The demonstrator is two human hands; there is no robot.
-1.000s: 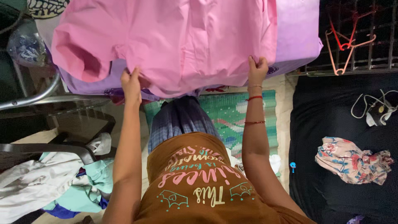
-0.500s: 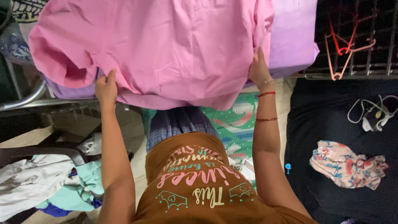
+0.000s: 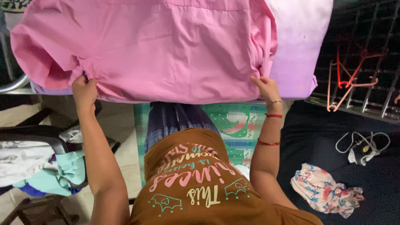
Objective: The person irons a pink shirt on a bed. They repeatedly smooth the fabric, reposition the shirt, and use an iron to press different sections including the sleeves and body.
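A large pink garment [image 3: 158, 46] lies spread over a lilac cloth [image 3: 298, 46] on a raised surface in front of me. My left hand [image 3: 84, 89] grips the garment's near left corner beside a bunched sleeve. My right hand [image 3: 266, 86] pinches its near right corner, where the pink edge meets the lilac cloth. Both arms are stretched wide apart and the near hem runs fairly straight between them.
A chair [image 3: 37, 139] at the left holds a heap of white and mint clothes [image 3: 50, 164]. To the right lies a dark mattress [image 3: 333, 137] with a floral cloth [image 3: 327, 191], a white cable [image 3: 364, 146] and pink hangers [image 3: 346, 85]. A green mat [image 3: 237, 125] covers the floor.
My hands have moved further apart along the pink garment's near edge, spreading and flattening it. The left hand went left, and the right hand shifted down to the right corner.
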